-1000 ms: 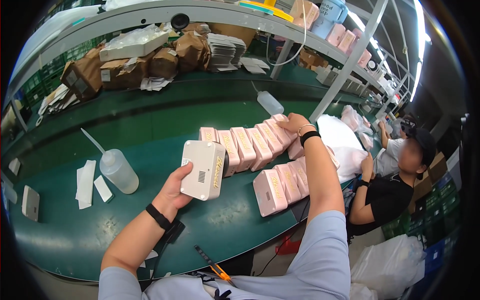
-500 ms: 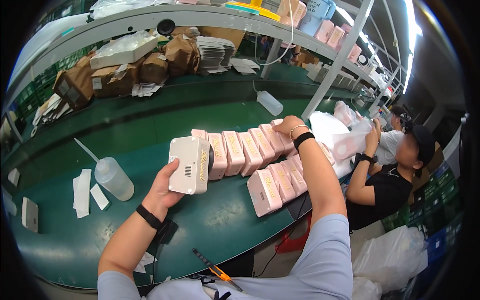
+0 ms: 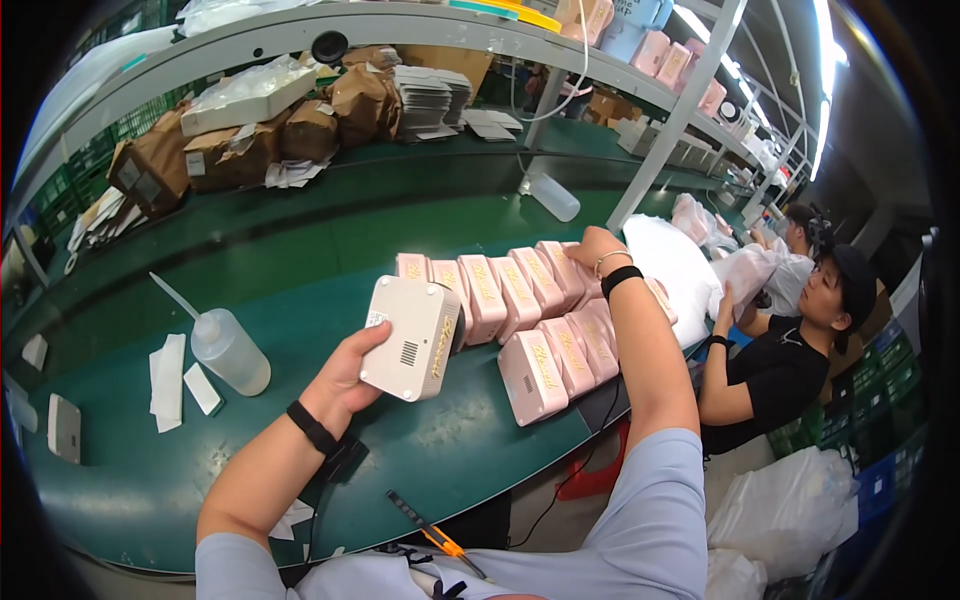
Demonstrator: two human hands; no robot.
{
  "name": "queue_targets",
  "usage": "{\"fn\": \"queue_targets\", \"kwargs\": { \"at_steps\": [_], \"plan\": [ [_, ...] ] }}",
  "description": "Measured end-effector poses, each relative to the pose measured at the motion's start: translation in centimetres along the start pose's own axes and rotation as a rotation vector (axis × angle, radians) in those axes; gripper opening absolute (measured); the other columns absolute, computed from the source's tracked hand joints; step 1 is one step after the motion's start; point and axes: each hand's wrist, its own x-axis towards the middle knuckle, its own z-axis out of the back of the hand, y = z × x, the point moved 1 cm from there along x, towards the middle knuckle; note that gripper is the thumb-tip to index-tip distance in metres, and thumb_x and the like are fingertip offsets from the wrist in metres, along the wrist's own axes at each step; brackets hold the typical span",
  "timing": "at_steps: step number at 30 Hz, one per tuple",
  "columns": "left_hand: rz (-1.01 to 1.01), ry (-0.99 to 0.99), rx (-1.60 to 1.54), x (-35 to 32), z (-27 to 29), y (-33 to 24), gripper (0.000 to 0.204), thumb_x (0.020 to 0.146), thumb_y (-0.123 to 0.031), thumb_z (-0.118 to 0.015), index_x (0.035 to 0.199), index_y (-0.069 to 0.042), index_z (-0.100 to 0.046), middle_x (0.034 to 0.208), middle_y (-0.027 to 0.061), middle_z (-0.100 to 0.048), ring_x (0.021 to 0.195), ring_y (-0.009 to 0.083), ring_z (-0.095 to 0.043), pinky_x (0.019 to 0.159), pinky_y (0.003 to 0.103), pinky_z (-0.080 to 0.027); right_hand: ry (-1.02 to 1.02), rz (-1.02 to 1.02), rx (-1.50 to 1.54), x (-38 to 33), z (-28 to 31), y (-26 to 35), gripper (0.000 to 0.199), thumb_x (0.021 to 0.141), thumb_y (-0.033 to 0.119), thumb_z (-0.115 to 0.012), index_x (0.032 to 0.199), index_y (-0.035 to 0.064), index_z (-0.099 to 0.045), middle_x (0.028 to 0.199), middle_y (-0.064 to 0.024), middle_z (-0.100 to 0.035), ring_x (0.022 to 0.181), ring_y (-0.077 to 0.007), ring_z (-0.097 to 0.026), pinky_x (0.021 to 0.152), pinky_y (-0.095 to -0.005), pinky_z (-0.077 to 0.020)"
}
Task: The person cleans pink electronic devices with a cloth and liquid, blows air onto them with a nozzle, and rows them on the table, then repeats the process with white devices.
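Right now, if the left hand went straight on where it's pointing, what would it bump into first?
Probably the back row of pink boxes, just beyond the cream box in the left hand. It might pass above them, though; its height is unclear.

Left hand (image 3: 350, 372) and pale vented appliance housing (image 3: 410, 338): we find both farther right than half second ago. Co-worker's hand (image 3: 724, 314) lower; plastic bag (image 3: 750, 268), previously stretched, now bunched. Rear squeeze bottle (image 3: 553, 197) nearer shelf post (image 3: 670, 125).
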Motion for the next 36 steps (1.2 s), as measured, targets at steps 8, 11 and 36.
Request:
{"fn": "queue_targets", "kwargs": {
  "at_steps": [8, 11, 36],
  "plan": [
    [-0.013, 0.001, -0.028, 1.0, 0.2, 1.0, 0.062, 0.091, -0.031, -0.065, 0.142, -0.003, -0.043, 0.134, 0.0168, -0.058, 0.121, 0.0326, -0.059, 0.105, 0.049, -0.046, -0.127, 0.051, 0.036, 1.2, -0.1, -2.5, 0.057, 0.074, 0.041, -0.076, 0.106, -0.0059, -0.07, 0.108, -0.0245, -0.069, 0.1, -0.0359, -0.068, 0.088, -0.0389, -0.0527],
    [0.011, 0.001, -0.041, 0.5, -0.3, 0.7, 0.059, 0.092, -0.028, -0.064, 0.14, -0.001, -0.044, 0.133, 0.0159, -0.059, 0.12, 0.0313, -0.06, 0.105, 0.047, -0.047, -0.217, -0.014, 0.081, 1.1, 0.7, -6.5, 0.061, 0.073, 0.044, -0.077, 0.106, -0.0064, -0.07, 0.107, -0.0242, -0.07, 0.099, -0.0351, -0.068, 0.087, -0.0381, -0.0528],
    [0.004, 0.058, 0.018, 2.6, -1.2, 1.9, 0.064, 0.09, -0.023, -0.066, 0.144, -0.001, -0.04, 0.136, 0.0166, -0.057, 0.123, 0.0324, -0.058, 0.107, 0.046, -0.045, -0.032, -0.011, 0.019, -2.9, -0.2, -5.7, 0.057, 0.072, 0.036, -0.079, 0.11, -0.0045, -0.066, 0.106, -0.0178, -0.068, 0.098, -0.0305, -0.066, 0.086, -0.0379, -0.0509]
  ]
}}
